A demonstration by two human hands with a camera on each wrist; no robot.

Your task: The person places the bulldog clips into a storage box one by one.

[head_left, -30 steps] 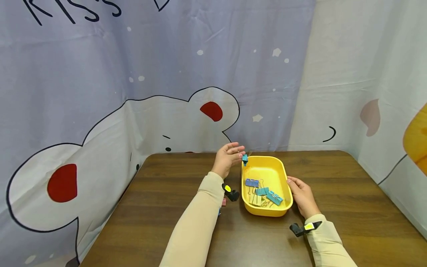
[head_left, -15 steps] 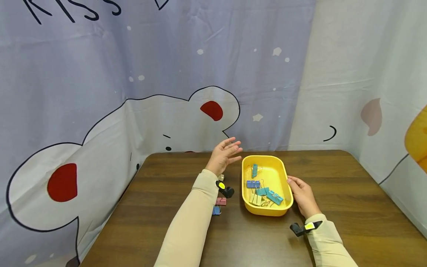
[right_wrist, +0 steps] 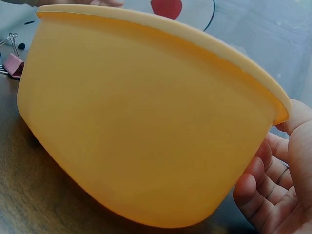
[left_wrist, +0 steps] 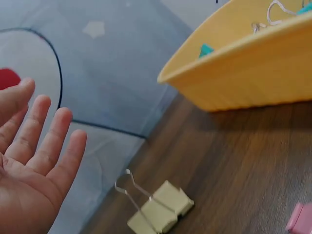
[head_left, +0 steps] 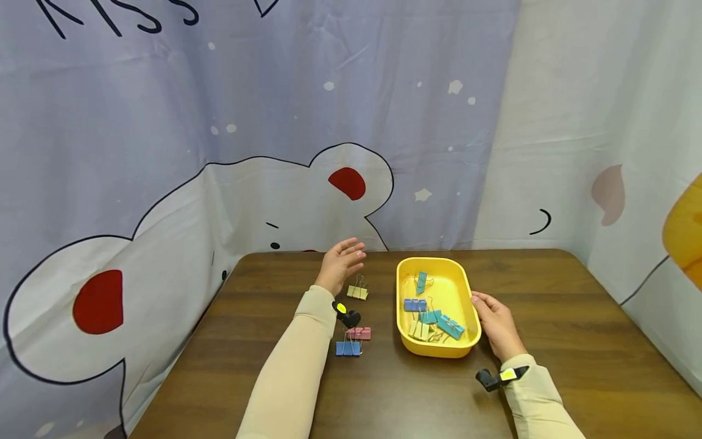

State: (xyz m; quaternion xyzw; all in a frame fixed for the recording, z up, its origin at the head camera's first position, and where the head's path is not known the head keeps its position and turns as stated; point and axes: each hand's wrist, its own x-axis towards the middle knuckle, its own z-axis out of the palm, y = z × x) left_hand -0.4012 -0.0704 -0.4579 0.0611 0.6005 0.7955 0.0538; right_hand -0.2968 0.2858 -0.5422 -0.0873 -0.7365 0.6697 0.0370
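Note:
My left hand (head_left: 341, 266) hangs above the far part of the table, fingers spread and nothing in them. Close beside it lies a pale yellow binder clip (head_left: 358, 293), seen larger in the left wrist view (left_wrist: 161, 209). A pink binder clip (head_left: 360, 333) and a blue binder clip (head_left: 348, 349) lie nearer, by the left wrist. With thumb at the rim and fingers along the outer wall, my right hand (head_left: 497, 323) holds the yellow basin (head_left: 439, 352). Inside it are several binder clips, among them a teal one (head_left: 421, 283) at the far left and a blue one (head_left: 415, 305).
The brown wooden table (head_left: 417, 402) carries all of this. A printed curtain (head_left: 285, 122) hangs behind its far edge. A small black camera mount (head_left: 347, 315) sits on the left wrist, another mount (head_left: 500, 377) on the right.
My left hand let a teal binder clip go into the basin, then moved left and away from it. The clips on the table came into view. My right hand has stayed at the basin.

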